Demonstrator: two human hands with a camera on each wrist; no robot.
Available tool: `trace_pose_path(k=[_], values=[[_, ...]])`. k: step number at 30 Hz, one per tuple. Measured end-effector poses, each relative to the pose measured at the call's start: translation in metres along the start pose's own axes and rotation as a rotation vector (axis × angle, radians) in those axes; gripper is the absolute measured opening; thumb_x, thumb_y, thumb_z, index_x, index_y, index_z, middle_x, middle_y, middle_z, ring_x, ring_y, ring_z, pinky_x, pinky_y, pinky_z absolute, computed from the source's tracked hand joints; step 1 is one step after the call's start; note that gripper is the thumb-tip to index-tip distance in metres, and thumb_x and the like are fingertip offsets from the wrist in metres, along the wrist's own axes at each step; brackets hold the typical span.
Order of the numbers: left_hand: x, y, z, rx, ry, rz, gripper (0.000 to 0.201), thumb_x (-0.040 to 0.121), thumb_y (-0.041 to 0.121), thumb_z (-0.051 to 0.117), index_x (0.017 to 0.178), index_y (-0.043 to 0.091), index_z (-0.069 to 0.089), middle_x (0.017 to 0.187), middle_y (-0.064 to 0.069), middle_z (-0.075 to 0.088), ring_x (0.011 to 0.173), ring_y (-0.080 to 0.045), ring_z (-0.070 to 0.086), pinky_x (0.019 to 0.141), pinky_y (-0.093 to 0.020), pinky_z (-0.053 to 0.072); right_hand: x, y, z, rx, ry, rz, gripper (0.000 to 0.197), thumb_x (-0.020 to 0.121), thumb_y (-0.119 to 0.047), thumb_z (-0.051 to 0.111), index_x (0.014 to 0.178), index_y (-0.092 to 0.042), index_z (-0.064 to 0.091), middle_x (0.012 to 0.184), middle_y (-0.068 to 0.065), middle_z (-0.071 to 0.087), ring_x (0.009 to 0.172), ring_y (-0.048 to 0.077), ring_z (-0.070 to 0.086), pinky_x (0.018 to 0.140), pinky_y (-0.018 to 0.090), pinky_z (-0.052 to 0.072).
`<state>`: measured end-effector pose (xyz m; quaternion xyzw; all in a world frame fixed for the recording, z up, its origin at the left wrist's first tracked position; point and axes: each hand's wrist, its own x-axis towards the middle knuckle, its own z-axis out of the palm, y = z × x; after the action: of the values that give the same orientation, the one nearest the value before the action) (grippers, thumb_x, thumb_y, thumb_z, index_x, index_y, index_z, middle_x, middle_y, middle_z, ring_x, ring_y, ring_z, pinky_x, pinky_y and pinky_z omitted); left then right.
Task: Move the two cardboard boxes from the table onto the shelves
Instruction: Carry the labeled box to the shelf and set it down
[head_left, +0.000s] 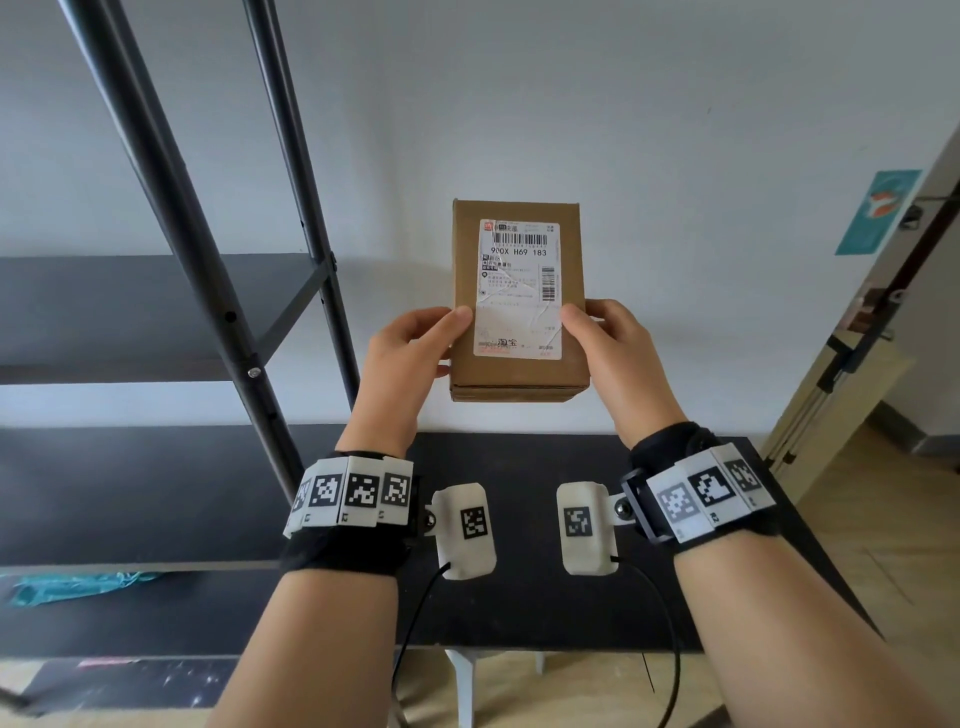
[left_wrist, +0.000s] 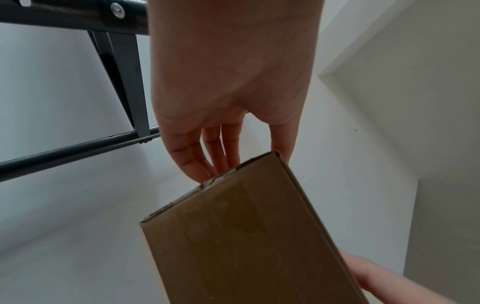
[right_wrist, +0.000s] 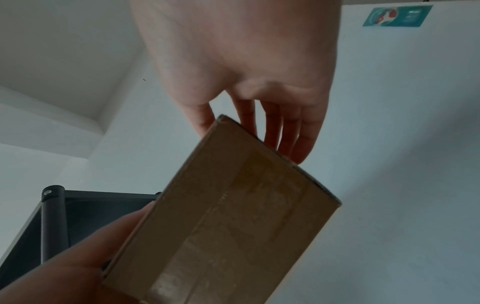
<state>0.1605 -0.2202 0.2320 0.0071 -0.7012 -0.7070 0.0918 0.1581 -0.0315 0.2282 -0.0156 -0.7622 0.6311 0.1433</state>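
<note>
Head view: black shelves (head_left: 130, 306) at left, then left hand (head_left: 405, 358) and right hand (head_left: 618, 353) gripping a cardboard box (head_left: 519, 374) by its sides above the tabletop (head_left: 545, 613), shipping label (head_left: 519, 291) uppermost. Only the wrist views show the box's taped underside, with fingers (left_wrist: 223, 150) beneath and thumbs on top.

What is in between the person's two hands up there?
In the head view, a cardboard box with a shipping label sits between the left hand and the right hand; both grip its sides.

shelf posts (head_left: 218, 291) left — open wall (head_left: 675, 156) ahead
</note>
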Motion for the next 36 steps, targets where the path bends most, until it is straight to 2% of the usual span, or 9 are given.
trace_pose_path(k=[5,7,13,18,21,24,27,32,36], values=[[-0.001,-0.002,0.002,0.032,0.007,-0.003,0.039,0.089,0.034,0.071,0.122,0.013,0.07,0.111,-0.004,0.077,0.104,-0.02,0.072,0.094,-0.039,0.058,0.0,0.003,-0.003,-0.016,-0.012,0.014,0.03,0.093,-0.039,0.054,0.118,-0.024,0.061,0.109,-0.007,0.072,0.099,0.01,0.07,0.085,0.033,0.057],[-0.001,-0.003,0.003,0.056,0.0,0.0,0.042,0.087,0.036,0.074,0.123,0.014,0.069,0.113,-0.003,0.076,0.107,-0.02,0.072,0.097,-0.042,0.057,0.001,0.004,-0.004,-0.03,-0.016,0.026,0.031,0.095,-0.036,0.051,0.12,-0.021,0.06,0.11,-0.009,0.071,0.102,0.01,0.067,0.084,0.03,0.055],[-0.004,-0.001,0.01,0.1,-0.003,0.01,0.042,0.087,0.032,0.076,0.124,0.015,0.068,0.113,0.001,0.074,0.108,-0.018,0.071,0.097,-0.038,0.057,0.002,0.006,-0.008,-0.02,-0.014,0.06,0.028,0.097,-0.027,0.047,0.121,-0.015,0.055,0.105,-0.012,0.067,0.095,0.002,0.062,0.07,0.023,0.047],[-0.004,-0.003,0.012,0.099,0.0,0.006,0.043,0.086,0.03,0.076,0.125,0.014,0.067,0.115,-0.002,0.073,0.107,-0.019,0.071,0.097,-0.04,0.058,0.002,0.006,-0.013,0.003,-0.025,0.052,0.025,0.098,-0.025,0.048,0.12,-0.015,0.053,0.105,-0.013,0.065,0.095,0.001,0.06,0.068,0.021,0.045],[-0.006,-0.004,0.014,0.086,0.006,-0.001,0.05,0.087,0.03,0.076,0.133,0.015,0.061,0.116,-0.003,0.071,0.106,-0.018,0.071,0.095,-0.038,0.058,0.002,0.007,-0.012,0.008,-0.034,0.046,0.028,0.099,-0.032,0.048,0.121,-0.016,0.053,0.109,-0.01,0.065,0.097,0.004,0.062,0.069,0.021,0.046],[-0.009,-0.007,0.012,0.075,0.009,-0.016,0.059,0.087,0.032,0.076,0.139,0.016,0.057,0.117,-0.004,0.071,0.107,-0.018,0.071,0.096,-0.04,0.058,0.001,0.009,-0.009,-0.005,-0.038,0.02,0.037,0.097,-0.041,0.051,0.126,-0.017,0.053,0.114,-0.008,0.064,0.105,0.007,0.063,0.078,0.022,0.05],[-0.016,-0.009,0.008,0.054,0.011,-0.034,0.052,0.087,0.03,0.076,0.136,0.017,0.061,0.114,-0.003,0.074,0.106,-0.018,0.073,0.097,-0.043,0.057,-0.002,0.009,-0.005,-0.024,-0.069,-0.028,0.047,0.097,-0.047,0.05,0.137,-0.022,0.048,0.121,-0.007,0.061,0.101,0.0,0.059,0.074,0.017,0.047],[-0.035,-0.012,-0.011,0.019,0.072,-0.046,0.049,0.086,0.023,0.077,0.132,0.016,0.062,0.117,-0.006,0.073,0.108,-0.022,0.073,0.097,-0.045,0.058,-0.009,0.007,0.01,-0.018,-0.146,-0.095,0.037,0.097,-0.05,0.05,0.123,-0.024,0.053,0.117,-0.007,0.064,0.099,-0.001,0.06,0.07,0.015,0.046],[-0.056,-0.014,-0.041,0.004,0.136,-0.017,0.046,0.087,0.017,0.076,0.13,0.014,0.062,0.118,-0.007,0.073,0.106,-0.021,0.074,0.091,-0.038,0.061,-0.023,0.002,0.034,0.05,-0.2,-0.122,0.038,0.095,-0.049,0.055,0.118,-0.018,0.053,0.111,-0.007,0.065,0.1,0.002,0.061,0.071,0.015,0.046]])
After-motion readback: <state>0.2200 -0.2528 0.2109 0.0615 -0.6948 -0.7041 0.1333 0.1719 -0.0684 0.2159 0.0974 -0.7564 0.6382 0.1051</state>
